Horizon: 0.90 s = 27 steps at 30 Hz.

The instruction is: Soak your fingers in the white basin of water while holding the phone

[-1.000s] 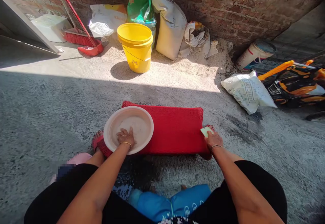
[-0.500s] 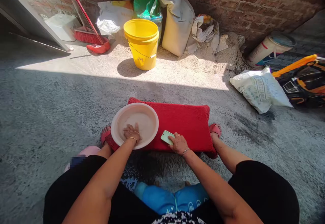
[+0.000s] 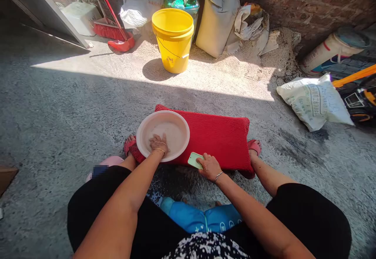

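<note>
Our left hand (image 3: 159, 144) is down inside the basin (image 3: 139, 135), palm down with the fingers spread and nothing gripped that we can see; whether water covers it is hard to tell. With our right hand (image 3: 210, 166) we grip a green slab (image 3: 194, 160), perhaps a phone, between thumb and fingers, just to the right of the basin and toward us.

As far as we can judge, we are partway through. The basin is set on the left part of the red bench (image 3: 219, 139), our left hand is in it, and we have the slab in our grip. The slab is outside the basin's rim and not laid down, so letting go of it has yet to be done; what else is left, we cannot tell. It is over the bench's near edge, and contact between the two is unclear.

Both our arms reach forward and down between our knees. Our left forearm slants up to the right into the basin, the wrist over its near rim; our right forearm slants up to the left, the back of the hand uppermost and the fingers pointing toward the basin. Beyond the basin, well apart, stands a yellow bucket (image 3: 174, 51).
</note>
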Each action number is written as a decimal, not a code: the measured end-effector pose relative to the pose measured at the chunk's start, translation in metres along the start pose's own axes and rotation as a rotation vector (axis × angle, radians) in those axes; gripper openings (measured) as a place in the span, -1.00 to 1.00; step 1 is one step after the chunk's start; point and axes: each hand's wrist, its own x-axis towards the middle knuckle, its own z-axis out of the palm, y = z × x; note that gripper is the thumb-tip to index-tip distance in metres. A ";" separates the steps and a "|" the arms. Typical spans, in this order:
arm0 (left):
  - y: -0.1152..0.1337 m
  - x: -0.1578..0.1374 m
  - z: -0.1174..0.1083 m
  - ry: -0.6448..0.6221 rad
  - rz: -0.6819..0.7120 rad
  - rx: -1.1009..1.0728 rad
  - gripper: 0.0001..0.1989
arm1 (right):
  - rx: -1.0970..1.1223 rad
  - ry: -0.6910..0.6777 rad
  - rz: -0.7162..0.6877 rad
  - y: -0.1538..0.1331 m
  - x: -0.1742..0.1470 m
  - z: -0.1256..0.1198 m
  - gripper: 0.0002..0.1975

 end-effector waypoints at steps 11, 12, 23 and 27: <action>0.003 0.002 -0.003 -0.024 -0.016 -0.001 0.08 | -0.145 -0.195 0.158 0.091 -0.058 0.023 -0.57; 0.003 0.001 -0.003 -0.024 -0.016 -0.006 0.08 | -0.171 -0.223 0.227 0.108 -0.069 0.020 -0.60; 0.000 0.010 0.004 -0.001 -0.029 0.033 0.04 | -0.050 -0.048 -0.145 -0.002 -0.001 0.002 -0.61; 0.002 0.014 0.006 -0.011 -0.040 0.031 0.06 | -0.090 -0.124 -0.024 0.048 -0.023 0.024 -0.56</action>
